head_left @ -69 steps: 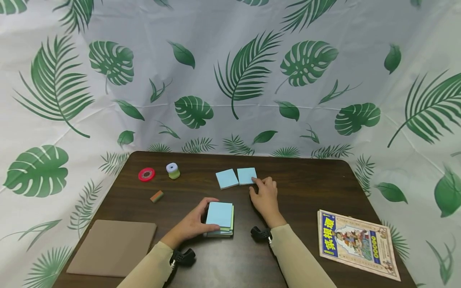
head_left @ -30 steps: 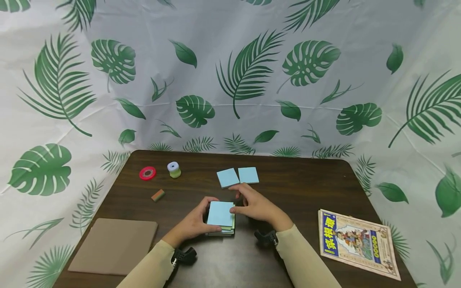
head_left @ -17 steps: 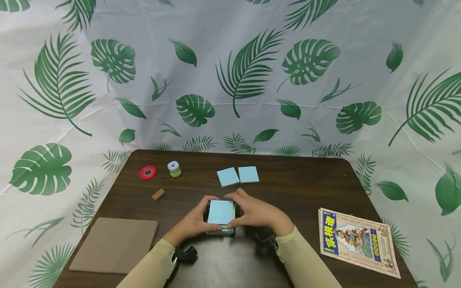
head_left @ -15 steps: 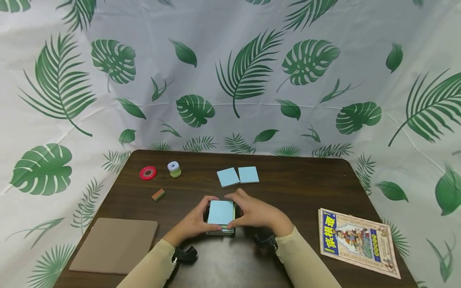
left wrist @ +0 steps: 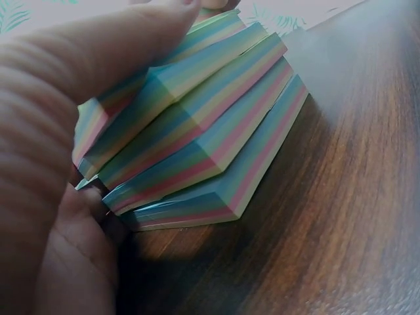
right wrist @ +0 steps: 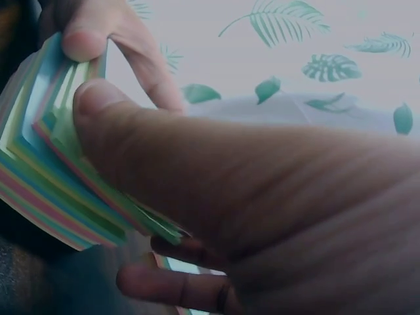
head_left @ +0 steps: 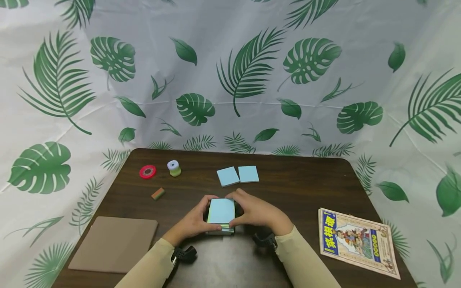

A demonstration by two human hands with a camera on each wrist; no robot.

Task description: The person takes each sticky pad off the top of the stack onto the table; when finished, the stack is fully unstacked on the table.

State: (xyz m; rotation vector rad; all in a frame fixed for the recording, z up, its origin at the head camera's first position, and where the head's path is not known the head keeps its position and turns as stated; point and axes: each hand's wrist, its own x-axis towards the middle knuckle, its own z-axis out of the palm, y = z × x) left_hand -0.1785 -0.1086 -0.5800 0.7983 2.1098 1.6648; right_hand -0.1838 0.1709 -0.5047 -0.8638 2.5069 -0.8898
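1. Pastel-striped paper: I see the stack of sticky-note pads [head_left: 221, 216] on the brown table [head_left: 309, 192], near its front edge, its pads fanned out of line in the left wrist view.
2. My left hand [head_left: 192, 220] curls round its left side; my right hand [head_left: 253, 212] clamps the right side.
3. I judge I'm squaring or separating the pads.
4. Next calls for a light pinch on the top pad alone, clear of the two blue pads [head_left: 237, 176] beyond.
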